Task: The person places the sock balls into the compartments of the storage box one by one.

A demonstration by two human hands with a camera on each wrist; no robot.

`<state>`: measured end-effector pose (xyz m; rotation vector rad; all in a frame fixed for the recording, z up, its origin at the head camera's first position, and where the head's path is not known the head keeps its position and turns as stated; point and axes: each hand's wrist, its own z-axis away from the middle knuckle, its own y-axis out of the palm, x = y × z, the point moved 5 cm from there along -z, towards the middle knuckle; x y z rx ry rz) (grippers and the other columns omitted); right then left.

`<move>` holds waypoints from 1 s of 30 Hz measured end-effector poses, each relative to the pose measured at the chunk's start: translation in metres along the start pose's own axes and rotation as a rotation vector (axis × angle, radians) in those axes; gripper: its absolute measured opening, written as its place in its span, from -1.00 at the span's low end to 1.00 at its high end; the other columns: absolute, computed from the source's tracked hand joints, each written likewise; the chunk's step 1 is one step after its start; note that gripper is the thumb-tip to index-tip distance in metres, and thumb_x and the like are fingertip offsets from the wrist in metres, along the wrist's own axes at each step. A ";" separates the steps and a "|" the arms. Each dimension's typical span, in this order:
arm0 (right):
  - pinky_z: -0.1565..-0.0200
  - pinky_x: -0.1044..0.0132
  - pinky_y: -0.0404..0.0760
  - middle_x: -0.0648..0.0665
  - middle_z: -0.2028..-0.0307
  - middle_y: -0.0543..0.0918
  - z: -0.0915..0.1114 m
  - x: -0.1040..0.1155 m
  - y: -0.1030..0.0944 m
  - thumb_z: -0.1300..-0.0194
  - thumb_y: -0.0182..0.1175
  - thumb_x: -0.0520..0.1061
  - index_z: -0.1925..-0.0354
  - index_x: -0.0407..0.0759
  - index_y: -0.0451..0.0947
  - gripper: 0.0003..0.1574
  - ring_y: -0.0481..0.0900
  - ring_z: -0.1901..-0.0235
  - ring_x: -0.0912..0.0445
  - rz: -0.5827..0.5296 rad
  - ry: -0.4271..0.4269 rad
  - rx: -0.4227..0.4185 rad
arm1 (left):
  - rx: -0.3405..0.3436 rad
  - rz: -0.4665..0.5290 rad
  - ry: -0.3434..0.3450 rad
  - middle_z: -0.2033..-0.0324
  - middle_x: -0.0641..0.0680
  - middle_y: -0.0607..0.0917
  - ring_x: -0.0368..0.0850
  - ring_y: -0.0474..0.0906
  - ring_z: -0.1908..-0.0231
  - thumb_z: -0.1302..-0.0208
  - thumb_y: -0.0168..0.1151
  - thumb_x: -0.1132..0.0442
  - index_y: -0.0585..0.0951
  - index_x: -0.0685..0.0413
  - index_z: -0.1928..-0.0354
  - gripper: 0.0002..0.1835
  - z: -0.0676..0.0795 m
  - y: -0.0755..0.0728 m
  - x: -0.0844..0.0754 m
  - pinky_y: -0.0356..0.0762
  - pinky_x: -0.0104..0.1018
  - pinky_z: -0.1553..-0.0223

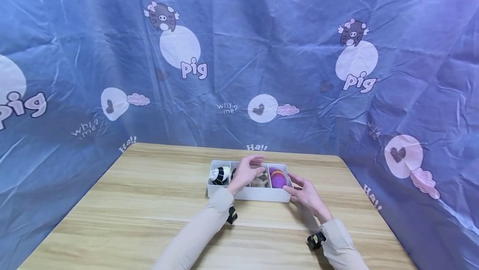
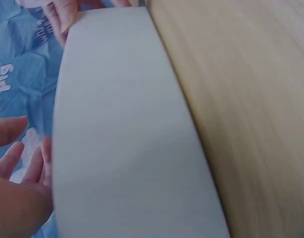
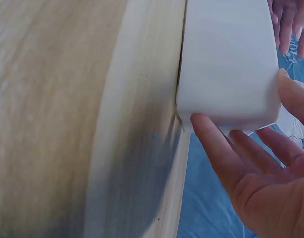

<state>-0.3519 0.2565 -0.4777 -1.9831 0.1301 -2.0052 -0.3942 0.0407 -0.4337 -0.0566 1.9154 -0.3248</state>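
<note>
A long white divider box point(image 1: 258, 194) sits on the table with rolled-up socks in its compartments. At its left end is a black-and-white sock roll point(image 1: 220, 175); a grey-beige patterned roll point(image 1: 259, 178) and a purple roll with an orange band point(image 1: 278, 178) fill the right side. My left hand point(image 1: 247, 172) hovers over the middle, fingers loosely bent and nothing between them, partly hiding a dark roll point(image 1: 233, 173). With thumb and fingers spread round the right end of the box, my right hand point(image 1: 304, 193) holds it, fingertips on the end wall point(image 3: 236, 116).
The wooden table point(image 1: 149, 203) stretches around the box on all sides. A blue patterned cloth point(image 1: 232, 54) hangs behind the table and along both sides. Each wrist carries a small black camera, the left one point(image 1: 232, 215) close in front of the box.
</note>
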 end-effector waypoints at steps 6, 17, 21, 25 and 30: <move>-0.03 0.10 0.65 -0.45 -0.44 0.12 0.002 0.003 -0.004 -0.32 0.26 -0.16 -0.46 -0.31 0.10 -0.12 0.39 -0.27 -0.33 0.005 0.001 -0.022 | -0.030 0.024 0.038 -0.01 0.19 0.70 0.09 0.61 -0.07 -0.20 0.34 0.36 0.60 0.15 -0.15 -0.57 0.007 -0.028 0.000 0.55 -0.08 -0.14; -0.13 0.18 0.59 -0.41 -0.34 0.37 0.002 0.007 -0.005 -0.36 0.23 -0.10 -0.38 -0.29 0.29 -0.29 0.43 -0.26 -0.26 0.095 -0.070 -0.166 | -0.087 0.054 0.034 -0.03 0.31 0.67 0.14 0.58 -0.09 -0.25 0.30 0.36 0.58 0.27 -0.14 -0.59 0.025 -0.073 0.008 0.51 -0.03 -0.16; -0.12 0.22 0.59 -0.39 -0.28 0.45 0.000 0.009 -0.006 -0.37 0.22 -0.12 -0.34 -0.30 0.35 -0.36 0.48 -0.24 -0.23 0.105 -0.096 -0.207 | -0.094 0.036 0.022 -0.04 0.30 0.67 0.14 0.58 -0.09 -0.25 0.30 0.36 0.57 0.27 -0.15 -0.59 0.029 -0.088 0.011 0.49 -0.02 -0.18; -0.13 0.17 0.58 -0.38 -0.22 0.53 0.000 0.013 -0.005 -0.36 0.23 -0.12 -0.30 -0.30 0.40 -0.39 0.53 -0.19 -0.20 0.174 -0.133 -0.243 | -0.090 -0.028 -0.003 -0.07 0.27 0.66 0.13 0.57 -0.12 -0.27 0.29 0.32 0.55 0.24 -0.19 -0.56 0.033 -0.102 0.014 0.49 -0.02 -0.19; -0.20 -0.09 0.50 -0.41 -0.25 0.47 0.003 0.022 0.001 -0.34 0.24 -0.04 -0.31 -0.24 0.40 -0.35 0.50 -0.18 -0.27 0.382 -0.149 -0.244 | -0.066 -0.095 -0.051 -0.19 0.23 0.59 0.19 0.49 -0.21 -0.28 0.30 0.23 0.51 0.15 -0.26 -0.50 0.041 -0.116 0.019 0.47 0.03 -0.22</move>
